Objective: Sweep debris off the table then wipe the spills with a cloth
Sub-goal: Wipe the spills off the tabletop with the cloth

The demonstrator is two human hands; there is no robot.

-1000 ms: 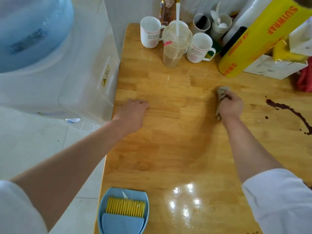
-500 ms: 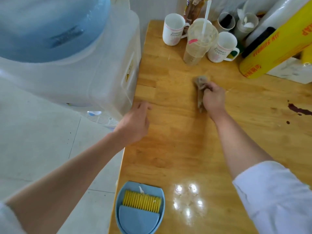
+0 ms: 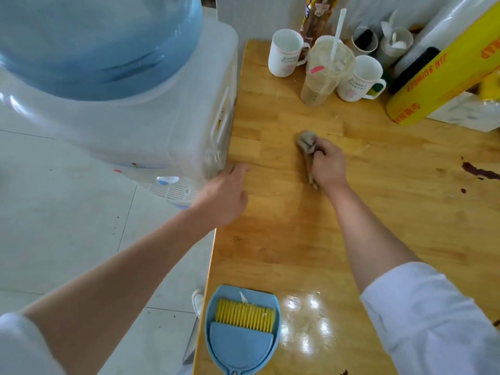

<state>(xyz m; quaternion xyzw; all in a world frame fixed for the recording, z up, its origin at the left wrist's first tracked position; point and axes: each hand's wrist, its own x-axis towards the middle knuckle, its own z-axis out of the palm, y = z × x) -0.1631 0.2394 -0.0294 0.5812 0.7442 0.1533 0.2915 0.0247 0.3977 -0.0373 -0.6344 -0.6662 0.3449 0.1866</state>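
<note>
**Grey cloth works leftward while the dark spill waits at three o'clock**

Grey and bunched, the cloth sits pressed to the wooden surface under the right hand, whose fingers are curled tight around it. A second ago that hand was farther right, close to the dark spill; it has since dragged the cloth across toward the left edge, and the view has swung with it. The left hand is open and holds nothing, its fingers spread flat at the nine o'clock edge of the surface, beside the water dispenser; it has barely shifted.

What this means for the task: the sweeping looks finished, since the blue dustpan with its yellow-bristled brush lies parked at six o'clock. Wiping is under way but far from done. The dark spill at three o'clock is untouched, with small drops beside it, and a wet sheen shows just right of the dustpan.

Writing: the two white mugs at twelve o'clock, the left mug and the right mug, read "Summer forever". The yellow wrap box at two o'clock carries red letters, seen upside down, that appear to read "SUNWRAP"; its smaller print is illegible. A pink tag on the plastic cup with a straw cannot be read.
</note>
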